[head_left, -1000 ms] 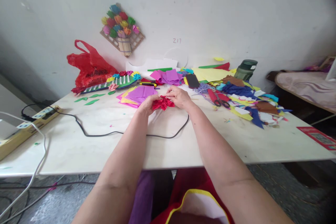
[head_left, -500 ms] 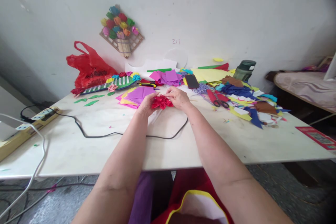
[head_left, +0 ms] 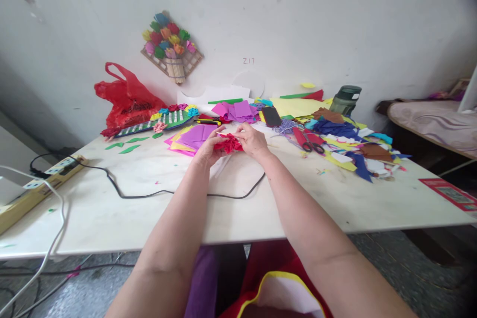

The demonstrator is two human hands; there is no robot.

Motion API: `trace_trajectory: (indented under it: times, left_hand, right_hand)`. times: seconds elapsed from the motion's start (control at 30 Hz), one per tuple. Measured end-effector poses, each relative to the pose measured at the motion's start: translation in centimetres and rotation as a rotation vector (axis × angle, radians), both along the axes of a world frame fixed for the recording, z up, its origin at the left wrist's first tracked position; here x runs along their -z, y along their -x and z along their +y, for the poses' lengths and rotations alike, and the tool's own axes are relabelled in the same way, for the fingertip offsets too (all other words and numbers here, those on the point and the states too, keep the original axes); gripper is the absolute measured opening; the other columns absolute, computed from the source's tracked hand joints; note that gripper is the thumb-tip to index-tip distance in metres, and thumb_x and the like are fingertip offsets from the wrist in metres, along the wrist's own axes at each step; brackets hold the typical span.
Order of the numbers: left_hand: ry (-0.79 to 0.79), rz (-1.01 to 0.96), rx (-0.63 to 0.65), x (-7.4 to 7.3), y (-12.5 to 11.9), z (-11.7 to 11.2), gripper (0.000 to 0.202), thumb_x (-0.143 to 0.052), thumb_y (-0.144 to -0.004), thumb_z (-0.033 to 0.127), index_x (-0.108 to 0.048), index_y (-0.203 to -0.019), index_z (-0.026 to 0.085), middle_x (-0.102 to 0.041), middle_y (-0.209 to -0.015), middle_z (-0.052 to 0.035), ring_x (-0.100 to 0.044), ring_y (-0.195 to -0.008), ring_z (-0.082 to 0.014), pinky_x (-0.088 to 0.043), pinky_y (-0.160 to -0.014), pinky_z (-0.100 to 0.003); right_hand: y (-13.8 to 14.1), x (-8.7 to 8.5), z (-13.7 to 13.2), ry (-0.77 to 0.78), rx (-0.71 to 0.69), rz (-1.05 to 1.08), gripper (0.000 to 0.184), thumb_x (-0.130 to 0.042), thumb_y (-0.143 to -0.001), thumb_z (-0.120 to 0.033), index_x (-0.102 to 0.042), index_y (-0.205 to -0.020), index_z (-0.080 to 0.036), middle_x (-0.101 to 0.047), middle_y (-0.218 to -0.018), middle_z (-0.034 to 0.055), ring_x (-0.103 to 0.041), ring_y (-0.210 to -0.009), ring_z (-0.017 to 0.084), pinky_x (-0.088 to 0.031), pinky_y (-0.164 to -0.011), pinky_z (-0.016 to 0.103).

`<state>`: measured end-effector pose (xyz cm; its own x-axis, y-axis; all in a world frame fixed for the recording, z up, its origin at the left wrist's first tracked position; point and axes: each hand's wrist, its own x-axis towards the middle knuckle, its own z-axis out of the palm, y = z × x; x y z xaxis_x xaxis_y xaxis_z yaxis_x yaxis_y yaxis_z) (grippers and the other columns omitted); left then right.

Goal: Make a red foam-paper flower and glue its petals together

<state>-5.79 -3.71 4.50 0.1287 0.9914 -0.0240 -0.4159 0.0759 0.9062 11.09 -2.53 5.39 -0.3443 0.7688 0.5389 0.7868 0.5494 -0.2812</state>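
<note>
A crumpled red paper flower is held between my two hands, above the middle of the white table. My left hand has its fingers closed round the flower's left side. From the right, my right hand pinches the flower's upper edge between thumb and fingers. The fingertips hide part of the folds. Just left of my left hand lies a stack of pink, yellow and purple paper sheets. A black cable runs across the table below my hands.
Red-handled scissors and a pile of paper scraps lie to the right, with a dark phone and a green bottle behind. At left are green paper leaves, a red plastic bag and a power strip.
My hands stay at nearly the same spot on the flower. The fingers have shifted a little, and the flower's ruffles look turned slightly upward.
</note>
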Motion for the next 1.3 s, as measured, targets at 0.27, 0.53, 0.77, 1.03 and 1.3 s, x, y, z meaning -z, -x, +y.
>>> trace_trajectory:
  times: [0.27,0.53,0.77,1.03,1.3]
  left_hand:
    - [-0.021,0.044,-0.051,-0.3,-0.3,-0.2,0.075,-0.068,-0.061,0.011,-0.048,-0.132,0.027,-0.068,-0.080,0.0011,-0.067,-0.067,-0.0165,-0.058,-0.066,-0.035]
    - [-0.026,0.021,-0.063,0.0,-0.4,0.1,0.072,-0.065,-0.060,0.011,-0.049,-0.128,0.026,-0.065,-0.078,0.0021,-0.065,-0.065,-0.0152,-0.059,-0.062,-0.034]
    - [-0.004,-0.016,-0.056,0.0,-0.4,0.1,0.051,-0.062,-0.061,0.013,-0.054,-0.110,0.022,-0.065,-0.077,0.0011,-0.065,-0.062,-0.0170,-0.058,-0.060,-0.035]
    - [-0.022,-0.027,-0.119,0.6,-0.4,0.8,0.029,-0.068,-0.057,0.011,-0.057,-0.083,0.017,-0.063,-0.068,0.0010,-0.062,-0.060,-0.0148,-0.052,-0.055,-0.027]
    - [-0.026,-0.043,-0.164,0.9,-0.6,1.2,0.025,-0.063,-0.053,0.004,-0.059,-0.076,0.015,-0.062,-0.061,0.0013,-0.061,-0.056,-0.0135,-0.050,-0.055,-0.025]
  right_hand:
    - [0.2,0.2,0.1,0.025,0.047,-0.013,0.029,-0.048,-0.093,-0.028,-0.075,-0.101,-0.031,-0.065,-0.119,0.0017,-0.062,-0.090,0.018,-0.044,-0.070,0.028]
    - [0.4,0.3,-0.1,-0.026,0.064,-0.006,0.027,-0.048,-0.093,-0.026,-0.075,-0.098,-0.030,-0.066,-0.115,-0.0001,-0.061,-0.083,0.015,-0.042,-0.065,0.026]
    - [0.5,0.0,-0.5,0.004,0.073,-0.014,0.029,-0.049,-0.092,-0.023,-0.075,-0.101,-0.032,-0.064,-0.118,-0.0001,-0.062,-0.085,0.016,-0.043,-0.067,0.027]
    - [0.6,0.6,0.0,-0.010,0.020,0.009,0.028,-0.049,-0.092,-0.024,-0.075,-0.101,-0.032,-0.065,-0.117,0.0002,-0.062,-0.089,0.017,-0.043,-0.068,0.027]
    - [0.9,0.4,-0.2,0.000,-0.011,-0.003,0.027,-0.051,-0.091,-0.023,-0.076,-0.098,-0.032,-0.066,-0.118,0.0007,-0.063,-0.090,0.018,-0.044,-0.068,0.027]
